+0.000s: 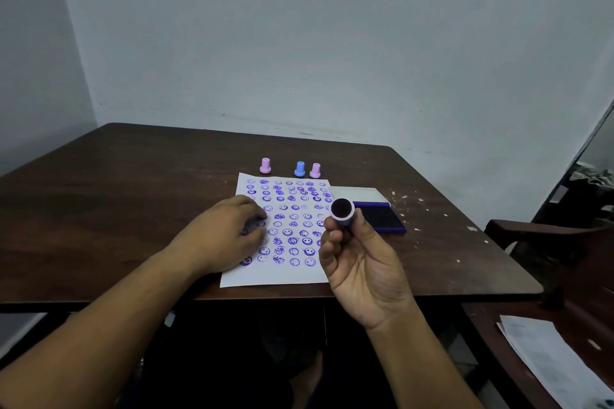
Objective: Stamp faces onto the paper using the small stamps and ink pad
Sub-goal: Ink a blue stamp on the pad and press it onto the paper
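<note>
A white paper [285, 276] covered with several rows of purple stamped faces lies on the dark wooden table [133, 183]. My left hand [226, 236] rests flat on the paper's left side. My right hand [358, 262] holds a small stamp [343, 211] raised above the paper's right edge, its dark inked face turned up toward the camera. The open purple ink pad [382, 217] sits just right of the paper, behind that stamp. Three more small stamps stand beyond the paper's far edge: a pink stamp [265, 165], a blue stamp [299, 169] and another pink stamp [315, 170].
A dark wooden chair [545, 242] stands at the table's right side with white sheets [558, 365] on its seat. White specks dot the table's right part. Grey walls close off the back and left.
</note>
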